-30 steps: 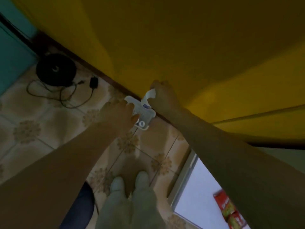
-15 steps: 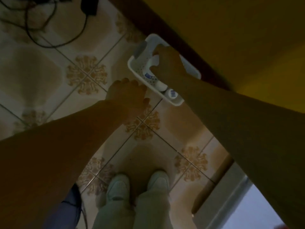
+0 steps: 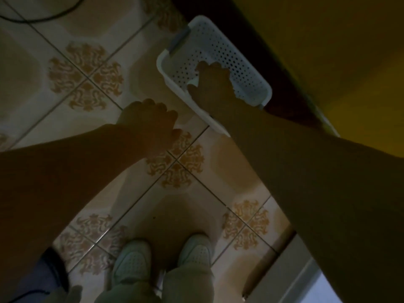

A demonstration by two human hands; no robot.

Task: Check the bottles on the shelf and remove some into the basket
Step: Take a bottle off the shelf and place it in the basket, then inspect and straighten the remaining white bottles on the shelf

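Dim light, view straight down. Far left, top edge: a thin black cable (image 3: 39, 17) curves across the floor (image 3: 26, 110), which is glossy cream tile with dark grout lines and ornate tan scroll motifs at the tile corners. Lower left corner: a fold of dark blue cloth (image 3: 43, 274), soft and matte. Left forearm runs in from the left edge; the left hand (image 3: 148, 121) hangs above the tiles, back uppermost, fingers loosely curled under, nothing visible in it; it is near the basket but apart from it. Bottom centre: two pale shoes (image 3: 131, 261), rounded toes with a perforated upper, side by side, with pale trouser legs (image 3: 188, 285) above them. Right of centre, top: the basket (image 3: 218, 47), white moulded plastic, rectangular with rounded corners, its bottom and walls punched with regular rows of small round holes and a blue-grey grip on its far short end; it sits on the tile, its long side against the dark skirting (image 3: 284, 84). The right hand (image 3: 215, 86) is down inside the basket, back uppermost, fingers bent over and round a white bottle (image 3: 193, 80), of which only small smooth white patches show at the thumb and beyond the fingertips; its shape cannot be made out. The right forearm crosses the basket's near rim. Right: a smooth matte yellow wall (image 3: 328, 40) rises from the skirting. Bottom right: a pale flat frame edge (image 3: 284, 276).
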